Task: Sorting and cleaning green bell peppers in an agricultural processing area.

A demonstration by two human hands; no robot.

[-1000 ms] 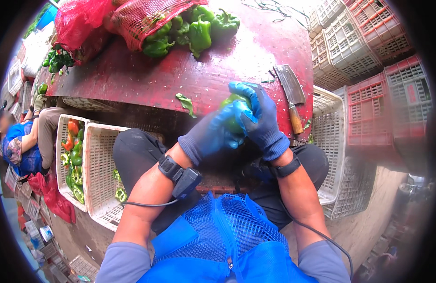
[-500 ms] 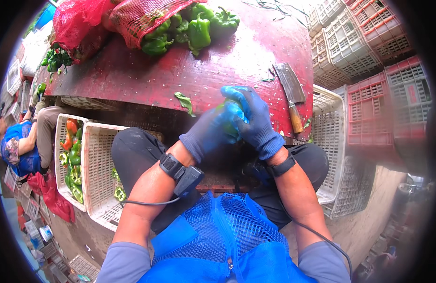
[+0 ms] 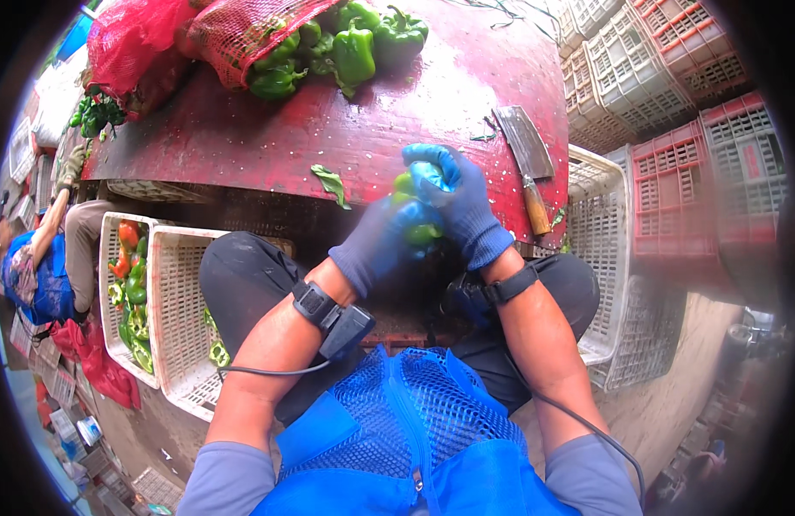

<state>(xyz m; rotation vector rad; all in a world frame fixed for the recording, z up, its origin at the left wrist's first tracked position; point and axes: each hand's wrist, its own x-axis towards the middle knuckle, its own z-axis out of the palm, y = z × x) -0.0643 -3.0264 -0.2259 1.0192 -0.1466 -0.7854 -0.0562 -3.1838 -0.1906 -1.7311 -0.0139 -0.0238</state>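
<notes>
We work at a red table (image 3: 242, 138), both gloved hands closed around one green pepper (image 3: 419, 230) held just above its near edge, over the lap. Against the frames of a second and half a second ago, the pepper sits in much the same place, but the right hand (image 3: 466, 206) has rolled over its top, fingertips now curled at the stem end, while the left hand (image 3: 384, 245) cups it from below; we judge this a twisting or stem-pulling grip in progress, not a release. A loose green scrap (image 3: 333, 182) lies on the table beside the hands, and a cleaver (image 3: 526, 150) rests untouched to the right. Containers, largest first: stacked empty crates (image 3: 664, 95) at far right; a white basket (image 3: 599, 224) by the right knee, contents not visible; a white basket (image 3: 178, 318) by the left knee, holding few pieces; beyond it another basket (image 3: 113, 335) of green and red peppers; a red mesh sack (image 3: 251, 34) spilling whole green peppers (image 3: 354, 47) on the table's far side.
</notes>
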